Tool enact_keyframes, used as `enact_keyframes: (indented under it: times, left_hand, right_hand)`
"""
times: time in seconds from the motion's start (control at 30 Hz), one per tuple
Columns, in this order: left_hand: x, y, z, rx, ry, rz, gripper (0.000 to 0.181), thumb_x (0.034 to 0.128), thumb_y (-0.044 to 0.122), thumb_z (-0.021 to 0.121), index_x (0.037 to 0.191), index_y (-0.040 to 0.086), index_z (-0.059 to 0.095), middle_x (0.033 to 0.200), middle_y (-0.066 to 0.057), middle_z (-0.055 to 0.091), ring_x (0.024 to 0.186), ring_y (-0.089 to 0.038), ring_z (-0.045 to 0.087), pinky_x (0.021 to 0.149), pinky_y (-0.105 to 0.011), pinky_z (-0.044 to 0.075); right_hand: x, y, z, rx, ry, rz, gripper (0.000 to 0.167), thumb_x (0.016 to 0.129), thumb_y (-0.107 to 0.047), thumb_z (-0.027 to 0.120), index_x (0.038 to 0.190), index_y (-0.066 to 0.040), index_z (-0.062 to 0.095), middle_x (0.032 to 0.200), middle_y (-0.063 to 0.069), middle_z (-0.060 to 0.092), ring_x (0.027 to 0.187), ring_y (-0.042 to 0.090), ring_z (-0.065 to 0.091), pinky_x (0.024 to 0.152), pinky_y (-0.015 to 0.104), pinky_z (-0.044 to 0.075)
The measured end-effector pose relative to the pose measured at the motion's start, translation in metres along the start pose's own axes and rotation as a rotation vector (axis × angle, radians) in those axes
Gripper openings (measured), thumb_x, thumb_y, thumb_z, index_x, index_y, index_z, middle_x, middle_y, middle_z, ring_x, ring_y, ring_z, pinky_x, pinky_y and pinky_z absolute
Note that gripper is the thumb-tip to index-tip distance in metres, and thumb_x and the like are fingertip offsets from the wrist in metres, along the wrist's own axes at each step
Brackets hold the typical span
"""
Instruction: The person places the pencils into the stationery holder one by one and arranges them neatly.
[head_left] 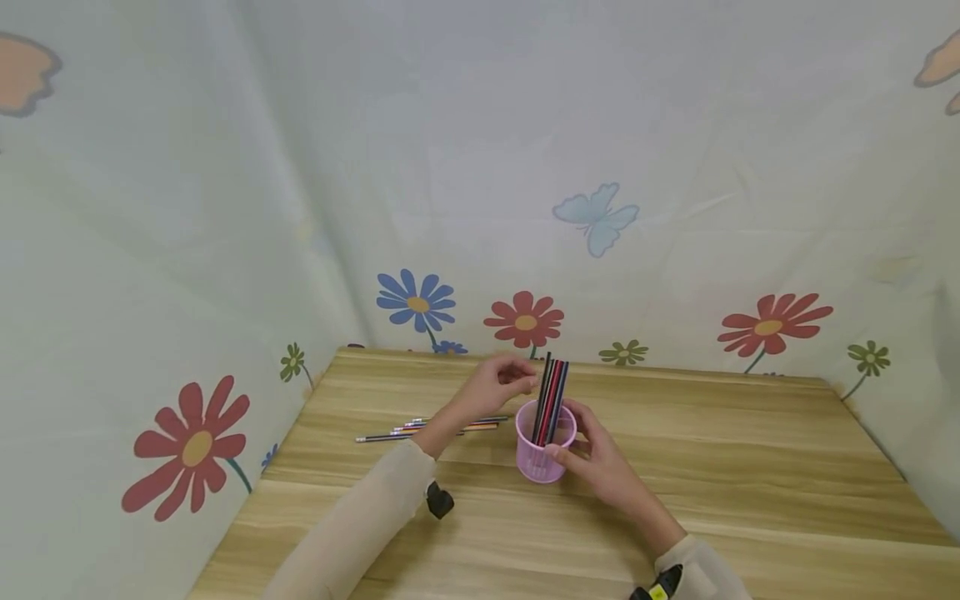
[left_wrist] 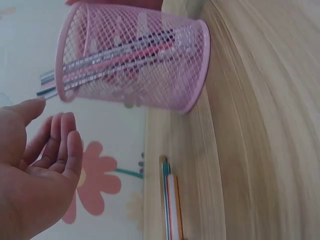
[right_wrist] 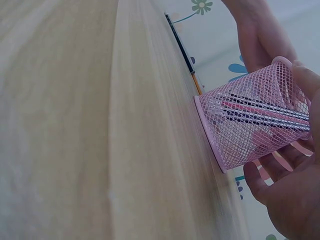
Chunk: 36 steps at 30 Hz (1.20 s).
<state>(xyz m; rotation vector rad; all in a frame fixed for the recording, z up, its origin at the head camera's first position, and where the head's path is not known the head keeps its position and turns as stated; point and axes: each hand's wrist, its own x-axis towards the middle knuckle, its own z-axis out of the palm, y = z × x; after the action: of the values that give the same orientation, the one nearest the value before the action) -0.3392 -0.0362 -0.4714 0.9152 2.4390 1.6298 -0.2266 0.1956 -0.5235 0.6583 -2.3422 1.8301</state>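
Observation:
A pink mesh pencil cup (head_left: 534,465) stands upright on the wooden table, holding several dark and red pencils (head_left: 552,396) that lean and stick out above its rim. My right hand (head_left: 602,465) grips the cup from the right, thumb near the rim in the right wrist view and fingers around the far side. My left hand (head_left: 501,387) hovers just left of the pencil tops. In the left wrist view its fingers (left_wrist: 62,145) are loosely bent and hold nothing. Behind the left wrist, several more pencils (head_left: 375,438) lie on the table, partly hidden by it.
The wooden table (head_left: 720,442) ends at a light curtain (head_left: 480,167) printed with flowers and butterflies, which encloses the back and sides. Each wrist carries a small black camera (head_left: 439,500).

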Motion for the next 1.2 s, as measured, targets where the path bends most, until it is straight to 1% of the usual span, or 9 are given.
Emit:
enact_keyframes:
  times: [0.1,0.23,0.33,0.4,0.57,0.73,0.9,1.0,1.2]
  left_hand:
    - [-0.004,-0.010,-0.010,0.027,0.002,-0.021,0.024,0.1023,0.027,0.074,0.120,0.010,0.073,0.105,0.000,0.074,0.097,-0.017,0.071,0.089,-0.032,0.059]
    - [-0.007,-0.021,-0.023,0.093,-0.007,-0.046,0.025,0.1019,0.024,0.074,0.121,0.007,0.074,0.105,0.001,0.074,0.098,-0.015,0.069,0.090,-0.033,0.058]
    - [-0.009,-0.027,-0.030,0.142,-0.022,-0.045,0.027,0.1014,0.021,0.075,0.121,0.002,0.074,0.105,-0.001,0.075,0.097,-0.015,0.069,0.090,-0.034,0.058]
    - [-0.010,-0.031,-0.033,0.172,-0.030,-0.038,0.024,0.1004,0.019,0.076,0.117,0.002,0.075,0.103,-0.001,0.075,0.095,-0.015,0.069,0.088,-0.032,0.058]
    - [-0.014,-0.044,-0.034,0.256,-0.040,-0.032,0.011,0.0968,0.013,0.079,0.104,0.005,0.076,0.093,0.000,0.073,0.084,-0.012,0.067,0.079,-0.029,0.058]
    - [-0.018,-0.055,-0.033,0.329,-0.058,-0.072,0.006,0.0949,0.009,0.081,0.098,0.008,0.076,0.089,0.001,0.072,0.081,-0.011,0.065,0.076,-0.030,0.056]
    - [-0.018,-0.059,-0.034,0.371,-0.087,-0.093,0.004,0.0943,0.010,0.081,0.096,0.010,0.078,0.088,0.003,0.073,0.081,-0.010,0.065,0.077,-0.031,0.056]
    - [-0.018,-0.061,-0.036,0.392,-0.126,-0.088,0.004,0.0956,0.013,0.081,0.094,0.009,0.079,0.087,0.005,0.073,0.081,-0.010,0.065,0.078,-0.031,0.056]
    - [-0.019,-0.060,-0.038,0.401,-0.183,-0.110,0.003,0.0972,0.011,0.079,0.097,0.008,0.080,0.089,0.004,0.075,0.086,-0.010,0.065,0.085,-0.034,0.057]
  right_hand:
    - [0.000,0.000,0.000,-0.005,-0.003,0.002,0.070,0.100,-0.016,0.076,0.160,-0.015,0.039,0.151,0.017,0.054,0.139,0.038,0.050,0.110,0.062,0.046]
    - [0.000,0.000,0.000,-0.009,0.000,0.003,0.071,0.100,-0.016,0.076,0.160,-0.015,0.039,0.152,0.017,0.053,0.139,0.039,0.050,0.110,0.062,0.047]
    - [0.000,0.001,-0.001,-0.007,0.003,0.000,0.071,0.099,-0.016,0.076,0.160,-0.015,0.039,0.151,0.017,0.054,0.139,0.038,0.051,0.110,0.062,0.047]
    - [0.000,0.001,-0.001,-0.007,0.006,-0.002,0.071,0.099,-0.016,0.077,0.160,-0.015,0.039,0.151,0.017,0.054,0.138,0.038,0.051,0.109,0.062,0.047]
    - [0.000,0.003,-0.001,-0.014,0.012,-0.004,0.072,0.098,-0.015,0.078,0.159,-0.014,0.040,0.152,0.017,0.054,0.139,0.038,0.051,0.109,0.058,0.048]
    - [-0.001,0.005,0.000,-0.032,0.009,0.008,0.072,0.098,-0.017,0.078,0.160,-0.015,0.040,0.153,0.016,0.053,0.140,0.037,0.050,0.110,0.053,0.049]
    - [0.000,0.004,0.000,-0.032,0.007,0.011,0.071,0.098,-0.018,0.078,0.159,-0.016,0.040,0.152,0.016,0.054,0.139,0.038,0.051,0.110,0.057,0.048]
    - [0.000,0.004,0.000,-0.026,0.007,0.007,0.072,0.098,-0.017,0.078,0.159,-0.015,0.040,0.152,0.017,0.054,0.139,0.039,0.051,0.110,0.059,0.047]
    - [-0.001,0.002,-0.001,-0.017,0.011,0.009,0.072,0.097,-0.016,0.079,0.159,-0.014,0.041,0.151,0.018,0.055,0.139,0.039,0.051,0.109,0.056,0.049]
